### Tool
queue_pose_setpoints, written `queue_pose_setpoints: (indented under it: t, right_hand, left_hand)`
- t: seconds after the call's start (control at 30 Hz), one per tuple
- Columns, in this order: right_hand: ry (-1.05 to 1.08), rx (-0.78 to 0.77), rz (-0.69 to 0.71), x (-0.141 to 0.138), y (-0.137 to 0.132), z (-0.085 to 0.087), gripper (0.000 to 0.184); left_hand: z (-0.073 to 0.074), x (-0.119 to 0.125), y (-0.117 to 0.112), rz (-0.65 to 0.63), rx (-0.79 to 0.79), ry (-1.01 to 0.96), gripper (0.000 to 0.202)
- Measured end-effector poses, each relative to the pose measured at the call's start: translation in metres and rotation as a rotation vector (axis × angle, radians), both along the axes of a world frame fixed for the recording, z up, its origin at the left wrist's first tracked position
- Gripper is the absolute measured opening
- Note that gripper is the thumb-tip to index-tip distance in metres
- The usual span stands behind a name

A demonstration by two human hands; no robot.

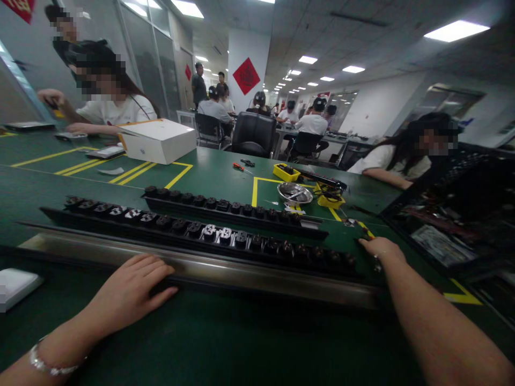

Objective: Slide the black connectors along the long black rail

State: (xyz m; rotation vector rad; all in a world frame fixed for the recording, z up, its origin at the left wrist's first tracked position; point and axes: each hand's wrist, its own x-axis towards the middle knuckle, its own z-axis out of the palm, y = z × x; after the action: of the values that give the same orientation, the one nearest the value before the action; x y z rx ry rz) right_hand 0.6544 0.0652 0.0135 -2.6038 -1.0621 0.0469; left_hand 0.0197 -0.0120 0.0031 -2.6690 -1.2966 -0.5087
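A long metal rail (241,274) lies across the green table (225,343) in front of me, with a black socket strip (209,236) set along its far side. My left hand (131,292) rests flat on the rail's near edge, fingers stretched out. My right hand (380,251) reaches to the strip's right end, fingers curled around something small that I cannot make out. A second black socket strip (233,208) lies just behind the first.
A white box (159,140) stands at the back left. A metal bowl (295,192) and yellow trays (286,171) sit mid-right, a dark open case (450,225) at the right, a white pad (16,284) at the left edge. People sit around the table.
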Motion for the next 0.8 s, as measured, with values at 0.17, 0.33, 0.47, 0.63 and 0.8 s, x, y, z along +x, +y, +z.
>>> queue_pose_setpoints:
  t: [0.17, 0.33, 0.47, 0.63, 0.8]
  right_hand:
    - [-0.079, -0.299, -0.002, -0.022, -0.012, 0.024, 0.050]
    - [-0.139, -0.187, 0.199, -0.064, -0.028, 0.048, 0.051]
    - [-0.218, 0.052, 0.459, -0.121, -0.059, 0.059, 0.039]
    - [-0.341, 0.507, 0.602, -0.199, -0.134, 0.064, 0.026]
    - [-0.441, 0.847, 0.959, -0.252, -0.203, 0.052, 0.012]
  left_hand:
    - [0.003, 0.005, -0.003, -0.058, 0.058, -0.007, 0.024]
    - [0.006, 0.021, -0.007, -0.018, -0.009, 0.010, 0.027]
    - [0.007, 0.029, -0.010, 0.049, -0.067, 0.018, 0.005]
    - [0.012, 0.029, -0.015, 0.032, -0.061, -0.004, 0.004]
    - [0.033, 0.034, -0.017, 0.058, -0.017, -0.035, 0.005]
